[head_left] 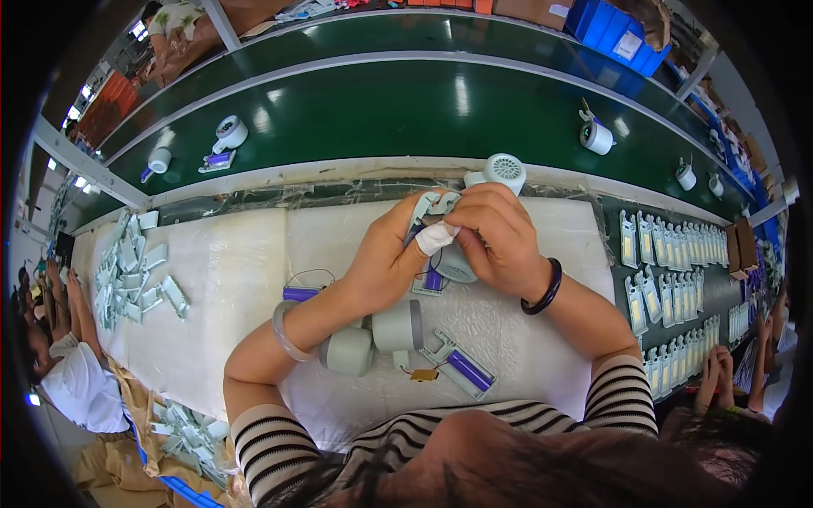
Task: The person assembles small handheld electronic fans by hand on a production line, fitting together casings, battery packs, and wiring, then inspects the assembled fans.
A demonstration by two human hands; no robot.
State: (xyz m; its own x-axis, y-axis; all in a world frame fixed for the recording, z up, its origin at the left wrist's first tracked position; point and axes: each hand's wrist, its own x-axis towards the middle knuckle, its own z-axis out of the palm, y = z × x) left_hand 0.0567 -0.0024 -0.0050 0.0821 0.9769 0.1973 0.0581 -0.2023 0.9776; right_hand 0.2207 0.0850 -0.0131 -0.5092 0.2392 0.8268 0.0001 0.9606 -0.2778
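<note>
1. While pale pieces (127, 269) lie heaped at left, the left hand (389, 251) grips a pale plastic part (423, 207) above the white worktop (527, 357).
2. Beside it, the right hand (506, 241) bunches close; what it pinches cannot be told.
3. Fine two-handed fitting appears under way, the next move calling for steady alignment.

Factory workshop: long green belt (373, 110) at twelve o'clock, rows of pale-green plastic parts (646, 241) at three, white-shirted co-worker (85, 388) at eight.
</note>
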